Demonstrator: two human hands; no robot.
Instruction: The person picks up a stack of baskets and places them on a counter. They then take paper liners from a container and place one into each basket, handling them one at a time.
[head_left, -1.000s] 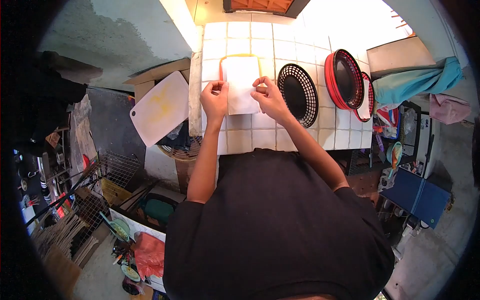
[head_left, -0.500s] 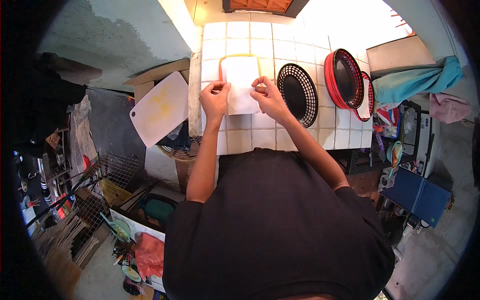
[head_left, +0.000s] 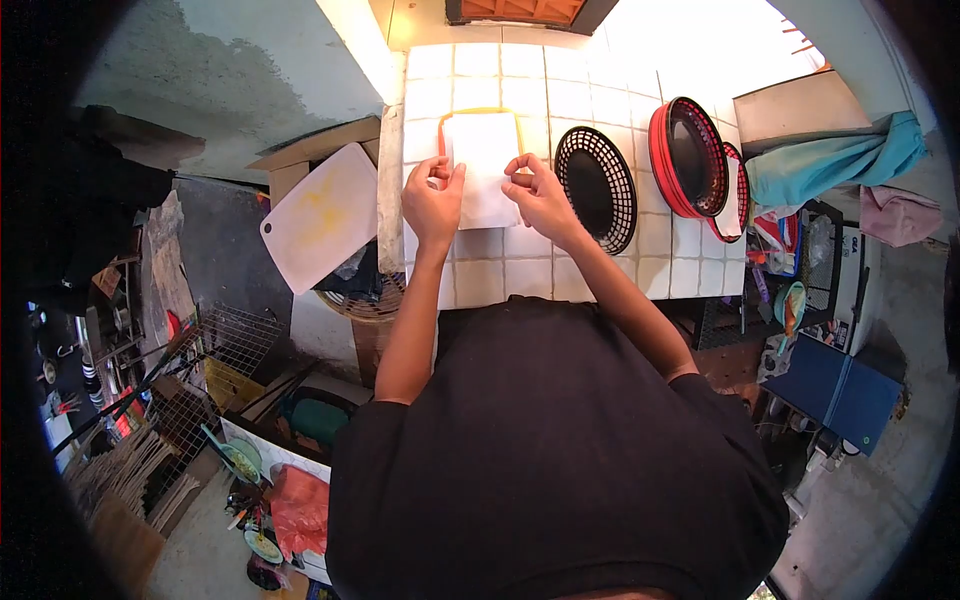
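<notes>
White paper sheets lie over an orange-rimmed holder on the tiled counter. At the left edge of the paper is my left hand, its thumb and fingers curled but apart, with nothing visible between them. On the right edge, my right hand has its thumb and forefinger pinched at the paper; the exact grip is too small to make out. A black oval basket lies just right of my right hand.
Stacked red and black baskets stand farther right, beside a teal cloth. A white cutting board with yellow stains leans left of the counter, above a woven basket. A cardboard box is at the back right.
My left hand has shifted slightly right and its fingers have parted from the thumb. My right hand and the paper have hardly moved.
</notes>
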